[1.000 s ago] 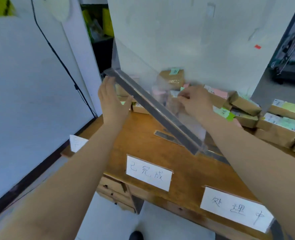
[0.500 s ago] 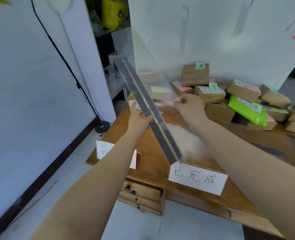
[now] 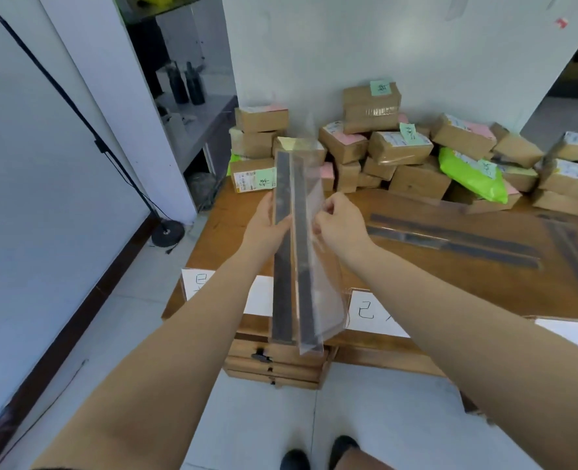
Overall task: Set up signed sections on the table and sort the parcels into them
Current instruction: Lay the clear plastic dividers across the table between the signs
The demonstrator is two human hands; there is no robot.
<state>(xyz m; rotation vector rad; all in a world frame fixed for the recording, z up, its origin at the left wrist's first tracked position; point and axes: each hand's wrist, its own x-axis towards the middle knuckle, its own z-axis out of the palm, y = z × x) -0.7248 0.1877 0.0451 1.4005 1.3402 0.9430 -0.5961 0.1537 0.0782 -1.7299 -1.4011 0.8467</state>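
A clear plastic divider (image 3: 309, 252) with two dark strips along its base is held up in the air over the near left part of the wooden table (image 3: 450, 283), running lengthwise away from the person, its far end towards the parcels and its near end hanging past the table's front edge. The left hand (image 3: 266, 225) lies on the divider's left side, about a third of the way down from the far end, its fingers wrapped round the left dark strip with the thumb on top. The right hand (image 3: 340, 225) is just beside it on the other side, at the same height, its fingertips pinching the transparent sheet's right edge. The two hands face each other with the divider between them.

Under the divider's near end, two white paper signs hang on the table's front edge: the left sign (image 3: 196, 283), partly hidden by the left forearm, and the right sign (image 3: 372, 313) with handwritten characters. A third white sheet (image 3: 572, 334) shows at the far right edge. More dark strips (image 3: 450, 239) lie flat on the tabletop to the right of the hands.

At the back of the table, against the wall, stands a pile of brown cardboard parcels (image 3: 382, 137) with pink, green and white labels, and among them a bright green mailing bag (image 3: 471, 174). Drawers (image 3: 274, 364) sit below the table's left front. The person's dark shoes (image 3: 318, 456) show on the tiled floor.
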